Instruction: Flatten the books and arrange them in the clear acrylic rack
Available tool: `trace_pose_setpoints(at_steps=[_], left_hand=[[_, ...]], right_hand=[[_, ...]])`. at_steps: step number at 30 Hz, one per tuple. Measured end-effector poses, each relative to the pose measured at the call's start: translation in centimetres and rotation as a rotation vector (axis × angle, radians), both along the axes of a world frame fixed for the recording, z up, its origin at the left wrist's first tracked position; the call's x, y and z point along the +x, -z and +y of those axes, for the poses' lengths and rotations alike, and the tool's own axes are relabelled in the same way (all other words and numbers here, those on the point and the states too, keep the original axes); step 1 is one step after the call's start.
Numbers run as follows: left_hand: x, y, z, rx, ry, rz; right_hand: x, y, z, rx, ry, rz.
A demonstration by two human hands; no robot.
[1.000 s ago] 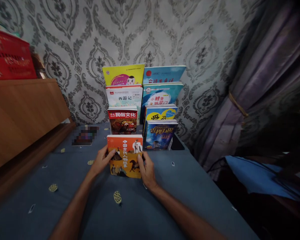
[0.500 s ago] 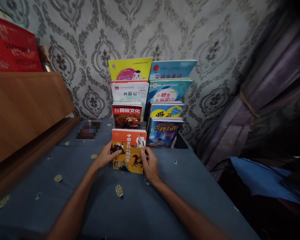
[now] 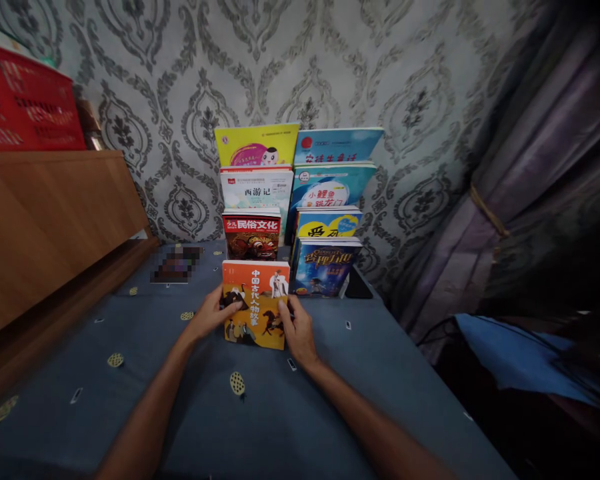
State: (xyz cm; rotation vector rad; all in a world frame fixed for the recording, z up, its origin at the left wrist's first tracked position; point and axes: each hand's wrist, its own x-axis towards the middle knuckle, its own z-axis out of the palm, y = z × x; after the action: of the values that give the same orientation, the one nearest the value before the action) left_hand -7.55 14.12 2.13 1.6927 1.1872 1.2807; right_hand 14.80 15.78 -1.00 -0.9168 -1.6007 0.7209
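Observation:
An orange and yellow book [image 3: 255, 305] stands upright at the front of the left row of books. My left hand [image 3: 216, 313] grips its left edge, thumb on the cover and fingers behind. On the right edge my right hand [image 3: 297, 327] holds it the same way. Behind it stand a red and dark book [image 3: 253, 237], a white book [image 3: 257, 190] and a yellow book [image 3: 257, 143]. In the right row a dark blue book [image 3: 326, 267] is in front. Farther back are a blue and yellow book [image 3: 330, 223], a teal book [image 3: 333, 183] and a blue book [image 3: 337, 143].
A blue patterned cloth [image 3: 190, 400] covers the surface. To the left stands a wooden cabinet [image 3: 55, 227] with a red basket [image 3: 30, 100] on top. A dark flat object [image 3: 360, 287] lies beside the right row. A purple curtain [image 3: 460, 260] hangs at right.
The view has shifted slightly, moving the scene a little left and the books a little lower in the picture. Both hands keep the same hold on the orange book.

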Motion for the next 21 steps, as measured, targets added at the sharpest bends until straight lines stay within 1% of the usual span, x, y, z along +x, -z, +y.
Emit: trace_pose_setpoints(at_steps=[6,11,17,21], left_hand=[[0.13,-0.14,-0.06,-0.007,-0.002,0.004],[0.18,-0.31,-0.12,-0.008,-0.015,0.003],[0.36,-0.18,-0.01,0.008,-0.04,-0.017],[0.02,-0.2,-0.35,-0.006,-0.043,-0.021]], right_hand=[[0.02,0.04,0.06,0.035,0.017,-0.015],[0.0,0.02,0.15,0.028,-0.008,0.006],[0.0,-0.21,0.06,0.016,-0.018,0.002],[-0.09,-0.37,-0.36,0.064,-0.005,-0.029]])
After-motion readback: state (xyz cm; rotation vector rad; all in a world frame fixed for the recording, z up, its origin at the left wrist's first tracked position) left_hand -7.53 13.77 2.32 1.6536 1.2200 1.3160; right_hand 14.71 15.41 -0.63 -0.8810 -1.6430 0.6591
